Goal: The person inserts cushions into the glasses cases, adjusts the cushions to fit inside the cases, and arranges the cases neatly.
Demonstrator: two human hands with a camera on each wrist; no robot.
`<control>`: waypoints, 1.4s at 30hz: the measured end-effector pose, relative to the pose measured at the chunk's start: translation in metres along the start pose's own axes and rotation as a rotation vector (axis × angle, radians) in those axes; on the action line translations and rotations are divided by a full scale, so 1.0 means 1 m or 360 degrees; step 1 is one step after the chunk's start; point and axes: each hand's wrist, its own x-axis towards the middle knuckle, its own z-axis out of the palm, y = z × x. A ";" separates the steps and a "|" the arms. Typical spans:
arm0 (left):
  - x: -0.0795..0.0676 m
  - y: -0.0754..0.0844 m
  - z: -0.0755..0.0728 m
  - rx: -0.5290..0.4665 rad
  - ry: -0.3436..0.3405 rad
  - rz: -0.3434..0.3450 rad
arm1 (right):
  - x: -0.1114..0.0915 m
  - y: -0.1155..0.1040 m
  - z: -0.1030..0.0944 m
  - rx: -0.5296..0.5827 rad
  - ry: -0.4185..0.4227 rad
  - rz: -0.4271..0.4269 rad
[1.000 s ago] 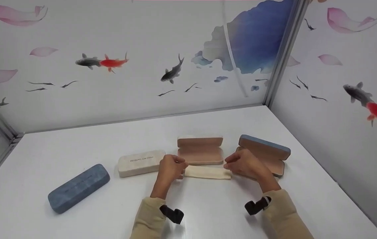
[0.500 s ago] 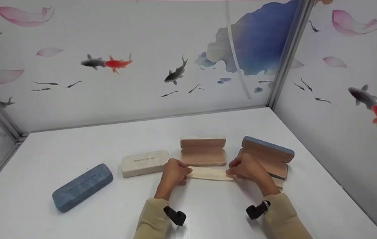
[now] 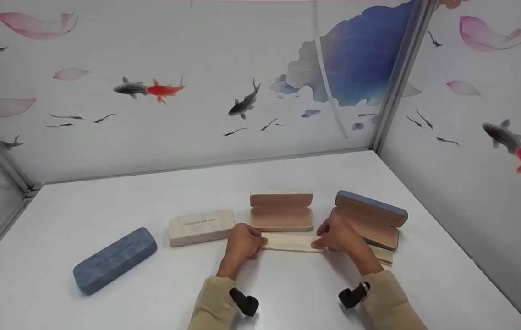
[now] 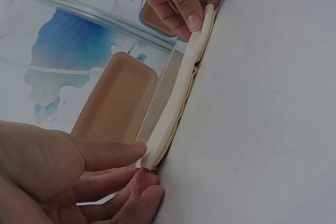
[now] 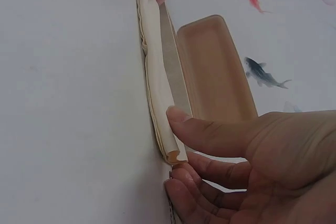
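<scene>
From here I see a white desk [image 3: 127, 195] by white walls [image 3: 173, 41] with fish [image 3: 243, 104], pink petals [image 3: 8, 107] and a big blue patch [image 3: 365, 50] on them. Grey posts [image 3: 397, 82] stand in the corners.

The head view looks forward and down across the table [image 3: 150, 302]; both wrist views share the cloth [image 4: 176, 90], close, from opposite ends.
</scene>
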 end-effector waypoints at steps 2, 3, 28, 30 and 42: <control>-0.001 -0.002 0.001 -0.0019 -0.0008 0.0015 | -0.001 0.000 0.001 -0.0019 -0.0008 0.0016; -0.001 -0.002 0.001 -0.0030 -0.0011 0.0020 | -0.002 0.000 0.001 -0.0024 -0.0012 0.0029; -0.004 0.003 0.000 0.0085 0.0038 0.0007 | -0.003 0.004 0.000 0.0100 -0.0062 -0.0069; -0.004 0.003 -0.002 0.0051 0.0010 0.0009 | -0.003 0.003 -0.001 0.0130 -0.0077 -0.0063; -0.004 0.008 -0.012 -0.0096 -0.0054 -0.0121 | -0.004 0.002 -0.004 0.0317 -0.0166 -0.0065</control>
